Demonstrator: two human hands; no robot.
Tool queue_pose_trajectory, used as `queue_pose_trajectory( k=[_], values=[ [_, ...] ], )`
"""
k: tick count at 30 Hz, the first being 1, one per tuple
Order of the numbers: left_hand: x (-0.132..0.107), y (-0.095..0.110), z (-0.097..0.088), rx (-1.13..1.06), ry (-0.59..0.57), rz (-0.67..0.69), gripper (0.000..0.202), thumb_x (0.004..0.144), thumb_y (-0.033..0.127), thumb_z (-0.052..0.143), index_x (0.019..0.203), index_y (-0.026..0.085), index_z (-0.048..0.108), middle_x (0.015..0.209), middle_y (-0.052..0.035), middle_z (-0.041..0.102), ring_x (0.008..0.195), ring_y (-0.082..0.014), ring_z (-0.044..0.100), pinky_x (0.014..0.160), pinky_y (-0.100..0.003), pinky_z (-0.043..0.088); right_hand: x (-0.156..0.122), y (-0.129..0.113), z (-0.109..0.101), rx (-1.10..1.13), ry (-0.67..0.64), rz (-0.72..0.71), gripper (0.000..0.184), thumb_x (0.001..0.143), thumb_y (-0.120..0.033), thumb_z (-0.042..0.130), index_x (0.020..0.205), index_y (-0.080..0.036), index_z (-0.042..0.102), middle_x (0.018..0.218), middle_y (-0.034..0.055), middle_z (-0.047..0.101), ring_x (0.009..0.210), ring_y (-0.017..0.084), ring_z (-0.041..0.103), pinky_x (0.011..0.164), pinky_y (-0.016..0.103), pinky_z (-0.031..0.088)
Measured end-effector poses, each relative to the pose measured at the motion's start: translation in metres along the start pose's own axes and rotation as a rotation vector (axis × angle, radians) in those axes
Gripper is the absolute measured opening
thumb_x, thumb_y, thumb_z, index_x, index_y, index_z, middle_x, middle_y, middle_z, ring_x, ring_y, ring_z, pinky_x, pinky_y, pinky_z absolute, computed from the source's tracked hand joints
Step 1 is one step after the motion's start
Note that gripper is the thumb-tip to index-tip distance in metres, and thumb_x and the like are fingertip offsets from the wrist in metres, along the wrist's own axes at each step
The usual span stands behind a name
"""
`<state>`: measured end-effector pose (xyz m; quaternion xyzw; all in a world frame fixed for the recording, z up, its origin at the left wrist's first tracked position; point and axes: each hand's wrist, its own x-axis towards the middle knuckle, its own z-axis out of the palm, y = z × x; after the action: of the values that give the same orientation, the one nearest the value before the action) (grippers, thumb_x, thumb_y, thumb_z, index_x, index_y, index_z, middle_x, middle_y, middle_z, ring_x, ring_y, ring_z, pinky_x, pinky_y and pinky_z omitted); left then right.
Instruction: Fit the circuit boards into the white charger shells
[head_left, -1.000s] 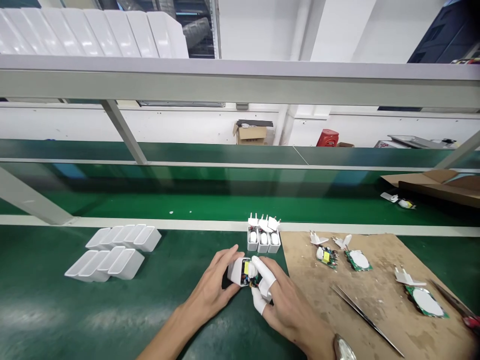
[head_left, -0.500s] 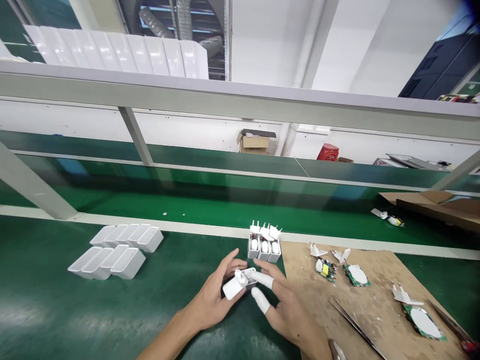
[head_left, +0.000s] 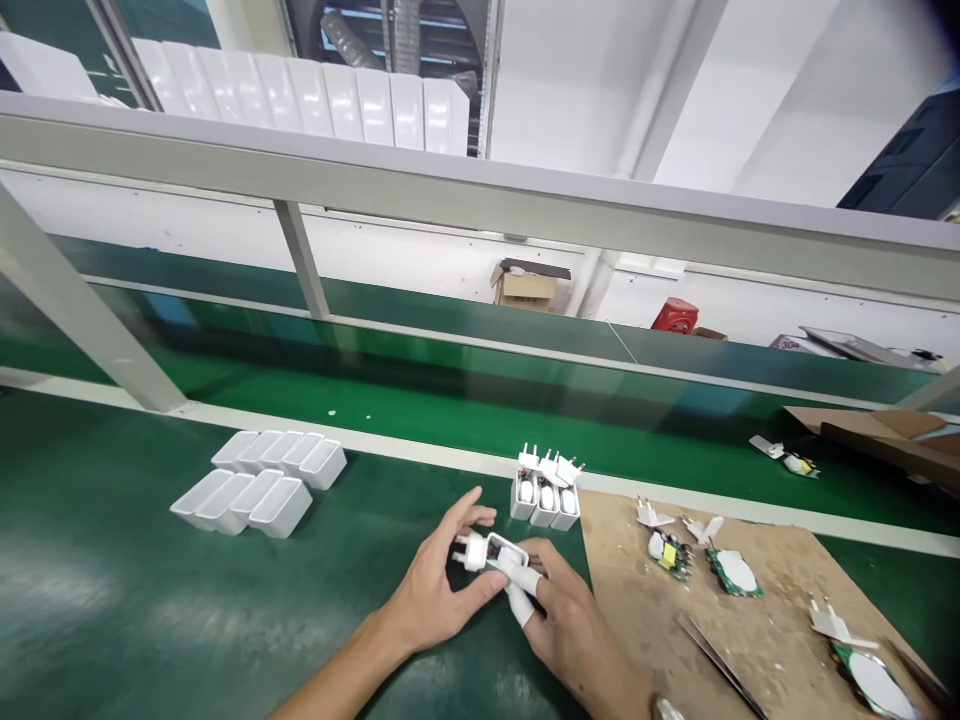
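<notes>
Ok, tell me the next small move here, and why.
Probably a gentle press inward with the covered fingertips of the right hand: they lie near the mouth of the open white case, the left hand cups its other side, and the two-pin plug sits outside. Whether the contents are fully seated is hidden, so pressing seems sensible.

The charger housing (head_left: 511,547) and its plug head (head_left: 472,553) are white, like the finger cots (head_left: 519,606) on the right hand (head_left: 568,608). The bench (head_left: 112,610) is dark green, with an off-white strip (head_left: 405,453) along its far edge. Three housings (head_left: 523,507) by the far left corner of the sheet (head_left: 637,640) are white; the sheet is tan with darker blotches. Toward its far edge, one circuit board (head_left: 681,567) is green with a yellow patch (head_left: 668,556); the board (head_left: 841,656) near its right edge is green with a plain white pad (head_left: 879,683).
</notes>
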<state>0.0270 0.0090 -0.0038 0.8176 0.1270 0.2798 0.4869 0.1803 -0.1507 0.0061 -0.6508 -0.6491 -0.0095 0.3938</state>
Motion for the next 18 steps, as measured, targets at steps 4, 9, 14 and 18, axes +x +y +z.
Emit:
queue_pose_trajectory(
  k=[4, 9, 14, 18],
  values=[
    [0.004, 0.001, 0.001, 0.08, 0.011, 0.133, 0.032, 0.101, 0.023, 0.061, 0.132, 0.025, 0.059, 0.122, -0.0111, 0.068, 0.11, -0.023, 0.069, 0.097, -0.04, 0.059, -0.004, 0.005, 0.008, -0.058, 0.045, 0.02, 0.036, 0.099, -0.01, 0.05, 0.131, -0.024, 0.06, 0.112, 0.01, 0.067, 0.091, 0.021, 0.073, 0.077, 0.032, 0.065],
    [0.006, 0.003, -0.001, 0.1, 0.007, 0.199, 0.018, 0.097, 0.018, 0.064, 0.114, 0.022, 0.063, 0.12, -0.0128, 0.066, 0.106, -0.023, 0.069, 0.092, -0.038, 0.06, -0.009, 0.01, 0.01, -0.046, -0.022, 0.047, 0.026, 0.101, -0.012, 0.05, 0.122, -0.024, 0.061, 0.112, 0.0086, 0.067, 0.094, 0.021, 0.072, 0.083, 0.033, 0.064],
    [0.008, 0.003, -0.002, 0.1, -0.021, 0.169, 0.017, 0.096, 0.015, 0.065, 0.111, 0.022, 0.061, 0.115, -0.0094, 0.064, 0.103, -0.0205, 0.069, 0.09, -0.035, 0.058, -0.008, 0.012, 0.007, 0.043, 0.006, 0.101, 0.038, 0.101, -0.017, 0.055, 0.138, -0.025, 0.055, 0.119, 0.0088, 0.067, 0.099, 0.021, 0.073, 0.087, 0.032, 0.063],
    [0.008, 0.0, -0.003, 0.078, -0.05, 0.124, 0.016, 0.097, 0.018, 0.063, 0.112, 0.024, 0.06, 0.114, -0.0071, 0.064, 0.101, -0.0201, 0.068, 0.089, -0.035, 0.058, -0.008, 0.012, 0.01, 0.077, -0.046, 0.093, 0.039, 0.102, -0.015, 0.05, 0.137, -0.027, 0.061, 0.119, 0.0099, 0.067, 0.103, 0.022, 0.071, 0.092, 0.037, 0.062]
  ],
)
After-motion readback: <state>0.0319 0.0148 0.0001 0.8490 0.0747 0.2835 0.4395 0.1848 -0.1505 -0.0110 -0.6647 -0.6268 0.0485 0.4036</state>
